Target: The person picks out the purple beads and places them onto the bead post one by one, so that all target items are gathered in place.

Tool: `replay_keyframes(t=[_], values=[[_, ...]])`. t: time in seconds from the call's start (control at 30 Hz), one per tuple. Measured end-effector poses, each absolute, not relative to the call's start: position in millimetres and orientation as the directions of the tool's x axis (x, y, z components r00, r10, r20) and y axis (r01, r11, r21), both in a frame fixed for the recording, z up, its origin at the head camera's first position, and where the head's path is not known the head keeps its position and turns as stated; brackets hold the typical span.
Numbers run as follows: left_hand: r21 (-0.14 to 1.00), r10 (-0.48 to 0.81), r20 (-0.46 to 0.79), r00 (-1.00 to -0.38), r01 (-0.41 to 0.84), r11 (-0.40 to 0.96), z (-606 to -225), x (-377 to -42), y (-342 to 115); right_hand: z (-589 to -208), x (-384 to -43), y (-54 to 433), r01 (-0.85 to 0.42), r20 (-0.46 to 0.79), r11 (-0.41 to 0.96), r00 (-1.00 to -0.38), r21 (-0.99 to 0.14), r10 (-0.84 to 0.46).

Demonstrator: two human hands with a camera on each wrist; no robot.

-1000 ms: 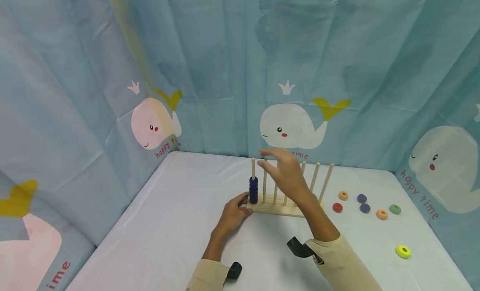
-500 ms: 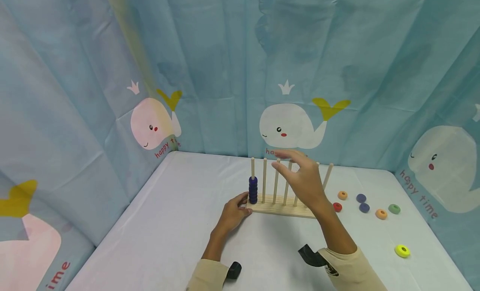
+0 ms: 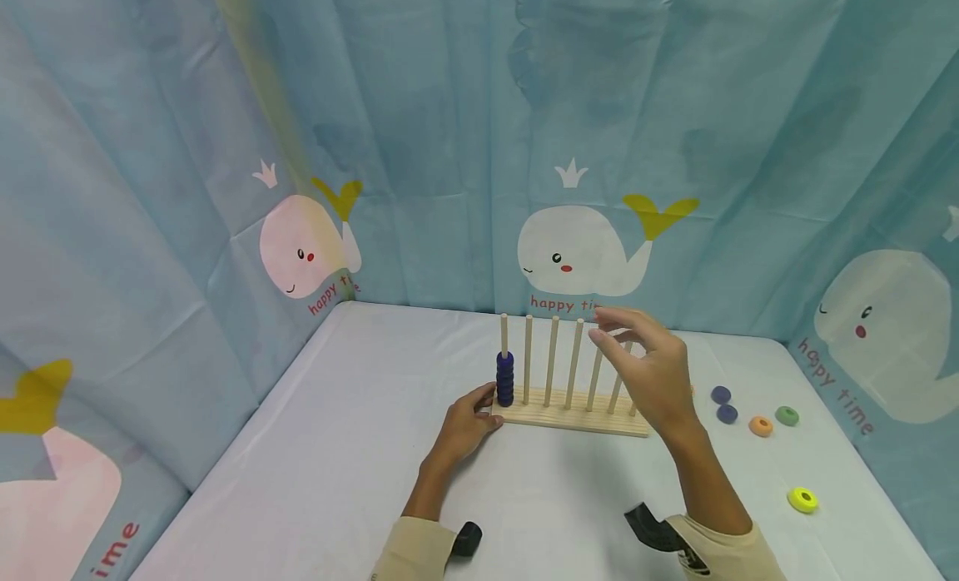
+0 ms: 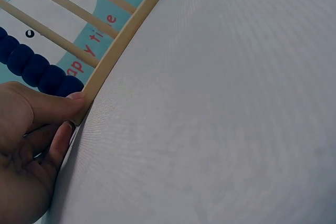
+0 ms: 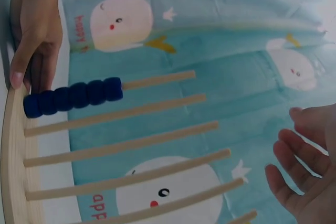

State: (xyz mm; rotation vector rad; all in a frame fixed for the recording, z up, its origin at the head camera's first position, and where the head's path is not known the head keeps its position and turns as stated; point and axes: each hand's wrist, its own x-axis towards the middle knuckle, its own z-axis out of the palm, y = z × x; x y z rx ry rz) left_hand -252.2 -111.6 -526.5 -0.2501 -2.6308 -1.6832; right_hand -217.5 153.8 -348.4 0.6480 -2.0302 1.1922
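A wooden abacus stand point(image 3: 573, 416) with a row of upright pegs stands on the white table. The leftmost peg carries a stack of several dark blue beads point(image 3: 505, 379); the other pegs in view are bare. My left hand point(image 3: 460, 431) holds the stand's left end, its thumb point(image 4: 58, 107) against the base beside the lowest bead in the left wrist view. Over the right end, my right hand point(image 3: 650, 373) is raised with loosely bent, parted fingers and nothing between them. It hides the tops of the rightmost pegs in the head view.
To the right of the stand lie loose beads: two purple ones, the nearer a purple bead point(image 3: 727, 414), an orange bead point(image 3: 761, 426), a green bead point(image 3: 787, 415) and a yellow bead point(image 3: 803, 500) closer in. A whale-print curtain point(image 3: 419, 148) surrounds the table.
My right hand has moved rightward along the peg tops, from the left pegs to the right end, and now covers the red bead and most of another orange one. The left hand keeps its hold.
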Motion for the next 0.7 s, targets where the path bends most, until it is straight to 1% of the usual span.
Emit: replay_keyframes(t=[0.13,0.3,0.6,0.7], values=[[0.906,0.13,0.097,-0.987,0.141,0.4,-525,-252,-112,-352,-215,167,-0.676,0.758,0.483,-0.651,-0.556,-0.04],[0.908,0.134,0.104,-0.985,0.149,0.392,-525,-252,-111,-357,-213,184,-0.659,0.752,0.466,-0.659,-0.59,0.019],[0.904,0.13,0.096,-0.987,0.141,0.405,-526,-252,-111,-368,-208,211,-0.592,0.717,0.472,-0.685,-0.652,0.131],[0.902,0.129,0.093,-0.987,0.139,0.408,-527,-252,-111,-371,-208,217,-0.573,0.712,0.483,-0.682,-0.662,0.167]])
